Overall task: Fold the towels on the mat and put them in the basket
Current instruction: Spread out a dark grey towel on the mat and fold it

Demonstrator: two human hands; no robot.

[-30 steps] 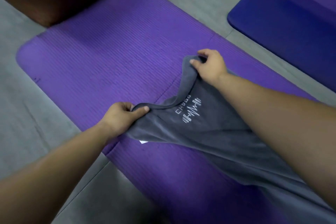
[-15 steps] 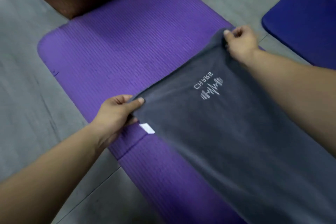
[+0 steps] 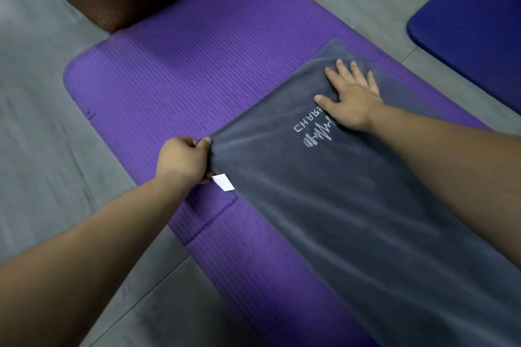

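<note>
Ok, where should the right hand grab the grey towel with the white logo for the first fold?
Likely the free end corner of the grey towel, just beyond the right hand, pinched from outside the edge. The left hand pinches the matching corner; the rest lies flat on the purple mat.

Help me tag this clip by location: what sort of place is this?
Probably a yoga or exercise room: a ribbed purple mat lies on a bare grey floor, a blue mat lies nearby, and a grey towel with a logo is spread out.

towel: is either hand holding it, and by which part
Left hand pinches the towel at its left corner, by the tag; right hand presses flat on it.
</note>
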